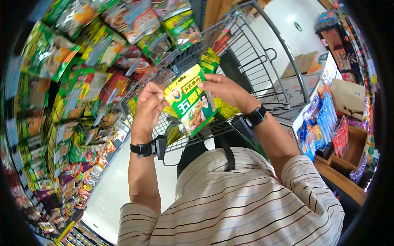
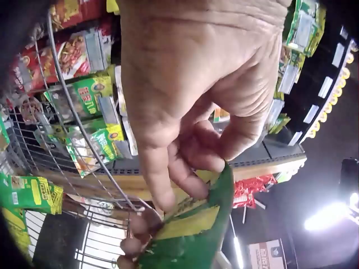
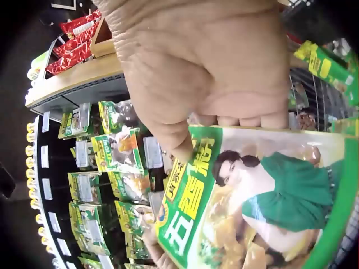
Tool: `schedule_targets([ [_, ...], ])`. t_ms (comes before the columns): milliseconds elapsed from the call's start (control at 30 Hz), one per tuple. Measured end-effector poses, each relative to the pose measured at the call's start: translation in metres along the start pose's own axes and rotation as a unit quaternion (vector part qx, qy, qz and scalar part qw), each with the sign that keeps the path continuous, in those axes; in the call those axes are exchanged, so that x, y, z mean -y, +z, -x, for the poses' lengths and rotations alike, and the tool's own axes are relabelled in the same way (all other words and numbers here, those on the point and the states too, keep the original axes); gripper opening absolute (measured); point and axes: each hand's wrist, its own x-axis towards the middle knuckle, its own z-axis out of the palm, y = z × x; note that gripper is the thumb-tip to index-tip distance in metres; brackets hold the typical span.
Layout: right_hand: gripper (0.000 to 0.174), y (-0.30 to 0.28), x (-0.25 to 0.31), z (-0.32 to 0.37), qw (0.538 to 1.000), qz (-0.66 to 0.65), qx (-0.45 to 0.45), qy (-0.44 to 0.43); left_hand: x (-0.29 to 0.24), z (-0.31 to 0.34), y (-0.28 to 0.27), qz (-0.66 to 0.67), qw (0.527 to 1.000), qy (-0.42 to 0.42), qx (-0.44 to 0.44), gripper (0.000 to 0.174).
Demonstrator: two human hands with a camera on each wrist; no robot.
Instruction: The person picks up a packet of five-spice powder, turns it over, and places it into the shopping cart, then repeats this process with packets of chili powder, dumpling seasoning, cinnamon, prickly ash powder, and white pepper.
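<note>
A green and yellow seasoning packet point(image 1: 191, 102) with a pictured person on its front is held up over a wire shopping cart point(image 1: 262, 65). My left hand point(image 1: 150, 104) pinches the packet's left edge, fingers curled. My right hand point(image 1: 223, 89) grips its top right corner, thumb on the front. In the right wrist view the packet point(image 3: 258, 202) fills the lower frame under my right hand point(image 3: 196, 67). From the left wrist, my left hand point(image 2: 190, 101) pinches the packet's green edge point(image 2: 196, 235).
Shelves of hanging snack and seasoning packets point(image 1: 74, 74) line the left side. More green and yellow packets point(image 1: 223, 110) lie in the cart. Cardboard boxes point(image 1: 305, 69) and a display of blue and red goods point(image 1: 328, 123) stand at the right.
</note>
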Motion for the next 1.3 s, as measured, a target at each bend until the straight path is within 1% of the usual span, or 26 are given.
schedule_targets([
  [33,0.039,0.016,0.003,0.004,1.000,0.010,0.006,-0.006,-0.003,0.012,-0.007,0.019,1.000,0.009,-0.010,0.006],
  [67,0.037,0.034,0.006,0.009,0.996,-0.075,0.019,-0.033,-0.005,0.023,-0.013,0.037,0.999,0.017,-0.021,0.007],
  [100,0.036,0.044,0.006,0.009,0.997,-0.070,0.019,-0.041,-0.010,0.034,-0.016,0.056,0.998,0.026,-0.030,0.007],
  [133,0.036,0.054,0.006,0.009,0.997,-0.065,0.018,-0.049,-0.011,0.044,-0.016,0.021,0.997,0.047,-0.065,0.018],
  [167,0.035,0.063,0.006,0.009,0.997,-0.060,0.016,-0.055,-0.014,0.055,-0.015,0.017,0.996,0.050,-0.076,0.021],
  [200,0.040,0.073,0.008,0.010,0.997,-0.057,0.014,-0.048,-0.018,0.066,-0.015,0.014,0.995,0.053,-0.088,0.025],
  [267,0.039,0.089,0.007,0.007,0.996,-0.053,0.016,-0.074,-0.018,0.085,-0.017,-0.015,0.992,0.051,-0.110,0.035],
  [300,0.039,0.097,0.007,0.006,0.995,-0.051,0.018,-0.087,-0.015,0.095,-0.022,-0.019,0.993,0.046,-0.105,0.035],
  [400,0.038,0.120,0.009,0.002,0.995,-0.062,0.011,-0.082,-0.007,0.120,-0.030,-0.033,0.995,0.022,-0.094,0.036],
  [533,0.035,0.143,0.016,0.002,0.995,-0.050,0.026,-0.078,-0.007,0.147,-0.025,-0.125,0.980,-0.008,-0.158,0.038],
  [633,0.036,0.158,0.019,-0.001,0.991,-0.058,0.057,-0.106,-0.006,0.157,-0.020,-0.068,0.985,0.027,-0.153,0.037],
  [733,0.037,0.168,0.024,-0.004,0.992,-0.068,0.069,-0.083,-0.008,0.164,-0.026,-0.060,0.983,0.054,-0.163,0.035],
  [833,0.036,0.177,0.036,0.006,0.992,-0.031,0.080,-0.088,-0.014,0.169,-0.027,-0.069,0.978,0.080,-0.181,0.032],
  [933,0.032,0.176,0.032,0.002,0.993,0.046,0.071,-0.086,-0.018,0.170,-0.031,-0.068,0.975,0.102,-0.184,0.032],
  [1033,0.030,0.181,0.034,0.010,0.986,0.033,0.112,-0.117,-0.022,0.168,-0.031,-0.064,0.976,0.102,-0.181,0.031],
  [1133,0.030,0.185,0.037,0.016,0.981,0.057,0.098,-0.158,-0.027,0.165,-0.025,-0.055,0.977,0.110,-0.173,0.031],
  [1233,0.030,0.183,0.042,0.024,0.982,0.046,0.063,-0.172,-0.029,0.160,-0.028,-0.115,0.972,0.105,-0.178,0.032],
  [1300,0.030,0.178,0.045,0.025,0.983,0.025,0.045,-0.175,-0.029,0.157,-0.019,-0.151,0.952,0.160,-0.215,0.035],
])
